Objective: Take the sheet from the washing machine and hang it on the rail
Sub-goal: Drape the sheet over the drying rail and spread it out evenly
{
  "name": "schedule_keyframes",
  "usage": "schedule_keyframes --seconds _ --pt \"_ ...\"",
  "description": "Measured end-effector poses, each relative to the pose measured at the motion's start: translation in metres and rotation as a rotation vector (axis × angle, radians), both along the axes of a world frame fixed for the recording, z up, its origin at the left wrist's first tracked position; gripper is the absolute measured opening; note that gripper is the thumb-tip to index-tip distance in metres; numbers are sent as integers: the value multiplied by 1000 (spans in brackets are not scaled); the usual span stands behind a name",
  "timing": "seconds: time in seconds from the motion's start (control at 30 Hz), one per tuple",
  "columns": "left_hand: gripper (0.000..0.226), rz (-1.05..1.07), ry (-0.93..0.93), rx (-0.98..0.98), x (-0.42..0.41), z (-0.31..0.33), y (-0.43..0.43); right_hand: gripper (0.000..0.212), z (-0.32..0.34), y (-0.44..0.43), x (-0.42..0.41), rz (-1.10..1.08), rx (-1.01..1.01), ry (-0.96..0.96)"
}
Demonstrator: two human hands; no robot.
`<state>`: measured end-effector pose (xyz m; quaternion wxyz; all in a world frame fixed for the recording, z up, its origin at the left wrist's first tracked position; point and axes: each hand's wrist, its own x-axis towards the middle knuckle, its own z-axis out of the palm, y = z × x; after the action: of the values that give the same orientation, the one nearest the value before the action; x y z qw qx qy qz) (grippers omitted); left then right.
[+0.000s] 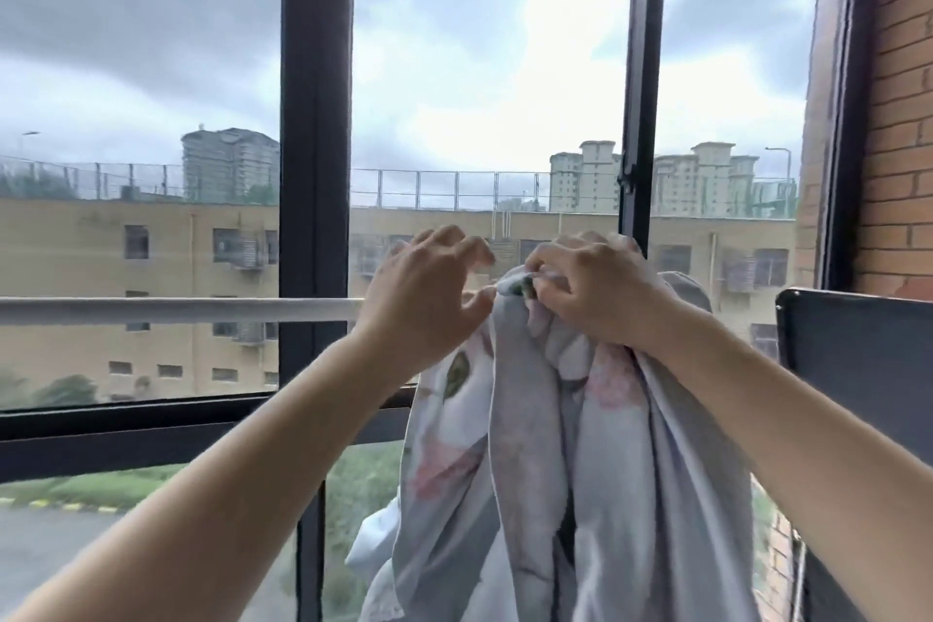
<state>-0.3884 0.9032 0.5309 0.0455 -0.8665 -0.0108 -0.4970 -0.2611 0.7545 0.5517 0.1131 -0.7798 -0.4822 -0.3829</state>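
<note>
Before the window [315, 116], right grip [590, 293] clutches the sheet [530, 419], left grip [424, 288] loose-fingered alongside.

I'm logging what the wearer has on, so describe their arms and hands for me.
The left forearm and right forearm are bare right to the frame edge; no sleeve shows. The left hand and right hand wear no gloves, and no watch, bracelet or ring shows on the sides facing the camera.

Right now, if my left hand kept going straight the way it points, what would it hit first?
Probably the bunched top of the sheet that the right hand holds; the left hand is right beside it. Depth is unclear.
</note>
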Motion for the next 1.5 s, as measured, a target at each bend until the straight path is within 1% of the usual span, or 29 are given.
schedule_keyframes --seconds 0.07,0.1,0.13,0.2,0.23,0.3,0.37,0.5,0.6,0.73,0.83,0.9,0.93,1.0,1.1,1.13,1.17,1.23,1.3,1.43,1.5 --pt "17 -20 225 -44 10 3 0 46 8 -1 6 0 -145 70" --pt "13 -30 262 -61 15 1 0 49 9 -2 9 -10 -198 62" --pt "9 -27 238 -83 19 -3 1 46 9 -2 12 -17 -226 41" --pt "7 -28 115 -137 26 -9 3 36 4 0 14 12 -197 9" --pt "12 -27 64 -160 27 -10 4 34 3 1 15 45 -160 12" --pt "21 -21 27 -222 22 -7 8 32 3 1 18 91 -106 28" --pt "22 8 48 -238 12 -2 17 31 5 0 22 97 -69 58" --pt "22 55 120 -178 -6 1 23 28 2 3 24 147 -5 106" --pt "17 79 103 -165 -15 5 26 26 2 7 22 163 29 145" --pt "14 247 112 -134 -48 6 53 27 6 3 31 86 40 217" --pt "16 504 126 -256 -105 10 96 29 8 -3 41 13 46 244" --pt "12 646 55 -351 -142 9 116 28 6 -3 42 -4 42 236" --pt "10 666 19 -351 -151 8 117 28 5 -1 40 -4 43 225" --pt "10 598 35 -286 -146 -1 104 28 3 6 32 6 33 185" --pt "9 419 96 -245 -101 -11 71 27 0 15 24 11 28 132" --pt "13 370 103 -248 -87 -15 65 25 -3 19 24 13 37 125" --pt "19 322 71 -267 -80 -16 57 24 -1 20 20 9 40 88" --pt "34 297 70 -272 -60 -17 48 22 -2 20 20 -1 52 80" --pt "41 301 86 -218 -42 -19 42 22 -4 18 23 3 56 87" --pt "42 163 24 -153 -8 -17 25 21 -6 14 30 -10 69 95" --pt "35 223 -28 -107 -2 -15 21 20 -3 10 32 -23 78 116"
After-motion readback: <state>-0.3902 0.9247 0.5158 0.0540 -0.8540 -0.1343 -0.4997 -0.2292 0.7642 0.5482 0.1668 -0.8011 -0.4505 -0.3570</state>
